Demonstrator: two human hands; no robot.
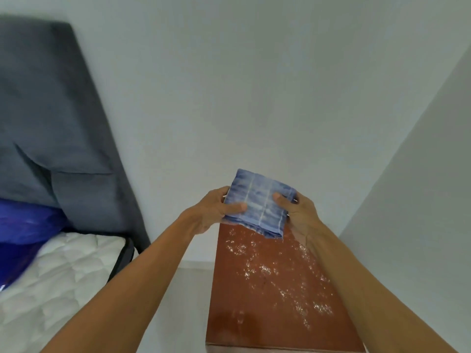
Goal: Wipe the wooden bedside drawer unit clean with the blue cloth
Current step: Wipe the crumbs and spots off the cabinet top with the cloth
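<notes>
A folded blue cloth point(260, 202) with pale stripes is held in the air above the far end of the wooden drawer unit point(270, 284). My left hand point(216, 212) grips its left edge, thumb on top. My right hand point(295, 212) grips its right edge, thumb pressed on the upper face. The unit's reddish-brown top is speckled with white dust or droplets across its middle and right side. Only the top surface shows; the drawers are out of sight.
A bed stands to the left, with a grey padded headboard point(56, 118), a white quilted mattress point(56, 281) and a blue pillow point(23, 230). White walls close in behind and on the right. A strip of pale floor lies between bed and unit.
</notes>
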